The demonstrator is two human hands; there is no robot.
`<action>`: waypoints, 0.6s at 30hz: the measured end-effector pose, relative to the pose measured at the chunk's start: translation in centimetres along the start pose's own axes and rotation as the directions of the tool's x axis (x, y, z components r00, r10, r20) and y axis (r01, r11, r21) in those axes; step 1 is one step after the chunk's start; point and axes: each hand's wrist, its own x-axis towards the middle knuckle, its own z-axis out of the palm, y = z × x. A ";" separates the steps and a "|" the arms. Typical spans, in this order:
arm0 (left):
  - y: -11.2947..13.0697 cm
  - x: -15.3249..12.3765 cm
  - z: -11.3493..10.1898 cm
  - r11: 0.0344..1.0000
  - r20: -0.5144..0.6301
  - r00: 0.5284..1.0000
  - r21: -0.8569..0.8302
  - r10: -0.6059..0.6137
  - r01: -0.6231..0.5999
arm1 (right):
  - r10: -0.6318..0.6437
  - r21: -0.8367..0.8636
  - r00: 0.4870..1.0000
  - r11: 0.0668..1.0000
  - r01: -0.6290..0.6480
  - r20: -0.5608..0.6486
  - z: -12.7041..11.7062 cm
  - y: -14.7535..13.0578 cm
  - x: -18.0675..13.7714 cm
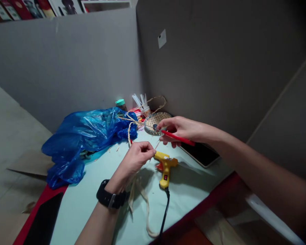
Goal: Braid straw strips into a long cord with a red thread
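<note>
My left hand (139,154), with a black watch on its wrist, is closed in a pinch on a thin pale fibre strand (157,144). The strand runs up toward my right hand (177,131), whose fingers are closed around a slim red stick-like tool (178,137); its exact kind is unclear. Just under both hands, a yellow glue gun (165,166) lies on the table with a clear glue stick in its back. A braided cord (129,132) rises behind my left hand, and loose pale strips (146,204) hang or lie below it.
A blue plastic bag (91,129) covers the table's left side. At the back stand a green-capped jar (120,103), a cup of glue sticks (145,110) and a round woven basket (155,120). A phone (200,153) lies under my right forearm. Grey panels (91,61) enclose the table.
</note>
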 end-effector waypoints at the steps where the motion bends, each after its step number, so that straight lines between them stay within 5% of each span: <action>1: 0.1 -0.4 0.2 0.999 0.050 0.999 0.044 -0.003 0.000 | 0.010 -0.029 0.995 1.000 -0.013 -0.099 -0.5 -0.1 -0.1; 3: 0.7 -1.5 0.9 0.993 0.324 0.946 0.103 0.015 -0.051 | 0.022 -0.016 0.964 1.000 -0.027 -0.266 -1.5 -0.1 -0.1; 5: 1.5 -2.2 1.8 0.957 0.625 0.760 0.070 0.177 -0.280 | 0.038 0.038 0.945 0.999 -0.027 -0.326 -2.3 0.1 0.0; 6: 1.8 -2.1 2.2 0.910 0.652 0.715 0.092 0.253 -0.405 | 0.044 0.045 0.944 0.998 -0.031 -0.327 -2.5 0.3 0.1; 7: 1.9 -1.7 2.5 0.869 0.629 0.726 0.156 0.278 -0.469 | 0.047 0.028 0.945 0.999 -0.040 -0.324 -2.7 0.6 0.2; 8: 1.9 -1.0 2.7 0.843 0.550 0.793 0.270 0.261 -0.465 | 0.047 -0.007 0.944 0.999 -0.052 -0.326 -2.7 1.1 0.3; 10: 1.0 1.3 2.6 0.712 0.227 0.961 0.649 0.155 -0.268 | 0.045 -0.094 0.935 0.992 -0.083 -0.352 -2.6 2.2 0.5; 11: 0.3 2.7 2.4 0.666 0.122 0.984 0.725 0.127 -0.175 | 0.043 -0.128 0.930 0.987 -0.096 -0.364 -2.6 2.8 0.6; 18: -4.1 8.8 0.9 0.444 -0.165 0.986 0.883 -0.011 0.152 | 0.029 -0.340 0.948 0.930 -0.142 -0.317 -2.1 6.2 0.5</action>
